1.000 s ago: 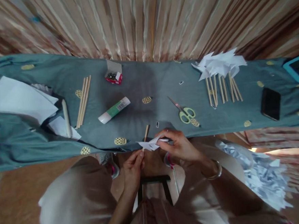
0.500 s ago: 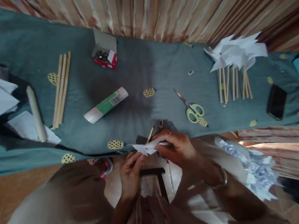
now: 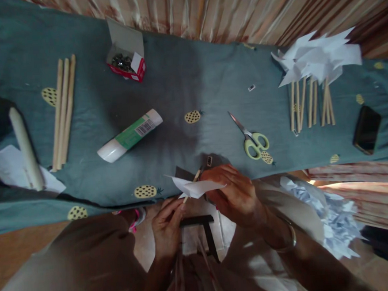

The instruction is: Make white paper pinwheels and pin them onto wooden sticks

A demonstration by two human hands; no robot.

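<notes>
Here, folded white paper (image 3: 197,188) on stick (image 3: 197,175).

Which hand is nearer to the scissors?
The right. The right hand is just below the scissors, a little to their left. The left hand is lower still and much farther to the left.

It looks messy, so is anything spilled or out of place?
Yes. A heap of crumpled white paper scraps lies off the teal tablecloth, right of the right hand. The green-and-white glue stick lies tipped on its side.
</notes>
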